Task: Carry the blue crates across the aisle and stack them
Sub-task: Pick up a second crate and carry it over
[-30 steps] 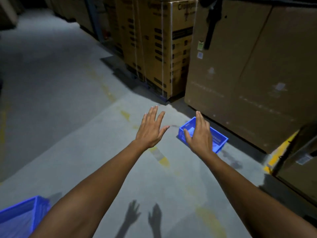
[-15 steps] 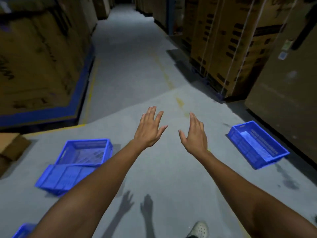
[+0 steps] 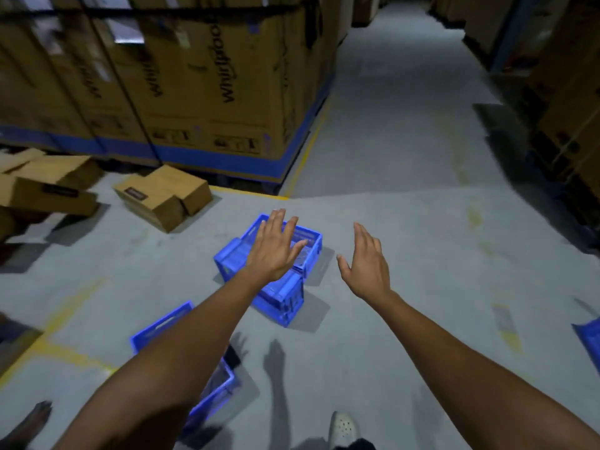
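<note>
From the head view, both arms reach forward over the grey concrete floor [image 3: 406,157]. The left hand [image 3: 276,246] is spread flat with straight fingers and holds nothing; it lies across the view of the crates beyond it. The right hand [image 3: 367,261] is likewise open, thumb apart from the fingers, empty, above bare floor just right of those crates.

Two blue crates sit together on the floor mid-frame. The far crate [image 3: 313,251] stands upright with its slotted walls and open top showing. The near crate [image 3: 282,297] leans against it, tilted, its ribbed side facing the camera. A third crate [image 3: 156,329] lies lower left, partly hidden by the left forearm. A corner of a fourth crate [image 3: 591,339] shows at the right edge, well apart from the others.

Tall cartons [image 3: 211,92] on a blue-edged base wall the left side, bordered by a yellow floor line [image 3: 305,157]. Small cardboard boxes [image 3: 162,196] lie loose on the floor beside the crates. The aisle runs open ahead and to the right, with dark stacks along its right side. A pale shoe [image 3: 342,427] shows at the bottom.
</note>
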Motion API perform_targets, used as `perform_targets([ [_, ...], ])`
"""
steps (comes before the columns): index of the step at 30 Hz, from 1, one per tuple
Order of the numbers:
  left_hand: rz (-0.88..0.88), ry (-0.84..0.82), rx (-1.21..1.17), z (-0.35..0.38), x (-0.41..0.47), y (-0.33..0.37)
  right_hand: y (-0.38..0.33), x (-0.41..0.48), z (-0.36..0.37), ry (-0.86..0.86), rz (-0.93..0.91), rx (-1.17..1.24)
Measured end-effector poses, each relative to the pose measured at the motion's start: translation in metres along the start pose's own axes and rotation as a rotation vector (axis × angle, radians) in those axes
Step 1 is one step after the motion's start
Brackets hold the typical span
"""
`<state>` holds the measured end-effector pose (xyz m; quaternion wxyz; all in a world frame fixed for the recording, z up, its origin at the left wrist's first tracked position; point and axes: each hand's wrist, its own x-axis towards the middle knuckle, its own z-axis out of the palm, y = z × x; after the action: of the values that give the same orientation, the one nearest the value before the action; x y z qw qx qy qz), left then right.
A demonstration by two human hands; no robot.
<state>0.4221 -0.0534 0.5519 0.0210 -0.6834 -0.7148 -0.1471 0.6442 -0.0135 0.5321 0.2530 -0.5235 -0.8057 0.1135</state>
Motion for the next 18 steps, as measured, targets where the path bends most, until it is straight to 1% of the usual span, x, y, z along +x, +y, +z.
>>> perform_targets([
  [7, -0.106, -0.011, 0.047, 0.002, 0.005, -0.074, -0.034, 0.042, 0.054, -0.076, -0.056, 0.028],
  [13, -0.121, -0.079, 0.063, 0.021, 0.046, -0.120, -0.038, 0.096, 0.102, -0.128, -0.034, 0.070],
  [18, -0.136, -0.138, 0.051, 0.041, 0.080, -0.144, -0.036, 0.140, 0.134, -0.189, -0.018, 0.087],
])
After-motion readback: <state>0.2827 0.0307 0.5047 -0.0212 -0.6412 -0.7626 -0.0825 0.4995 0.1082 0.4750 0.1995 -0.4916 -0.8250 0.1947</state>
